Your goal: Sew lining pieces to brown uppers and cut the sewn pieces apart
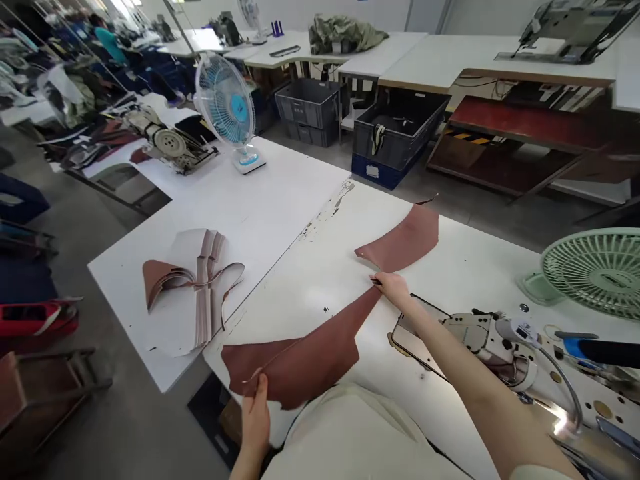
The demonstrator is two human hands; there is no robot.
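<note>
A large brown leather-like panel (pixel 320 353) with a seam across it stretches between my two hands, over the front edge of the white table. My left hand (pixel 256 413) is closed on its lower left part, thumb on top. At the panel's upper right corner, my right hand (pixel 393 288) pinches the material. Something small and dark shows at the right fingertips, too small to name. Just beyond that hand lies a second brown piece (pixel 403 241), flat on the table. To the left rests a stack of cut pieces (pixel 203 300), pale sides up, some folded over to brown.
A sewing machine (pixel 470 333) is set into the table at my right, beside a green fan (pixel 600 273). A blue and white fan (pixel 227 100) stands at the far left table. Grey crates (pixel 310 103) sit on the floor behind.
</note>
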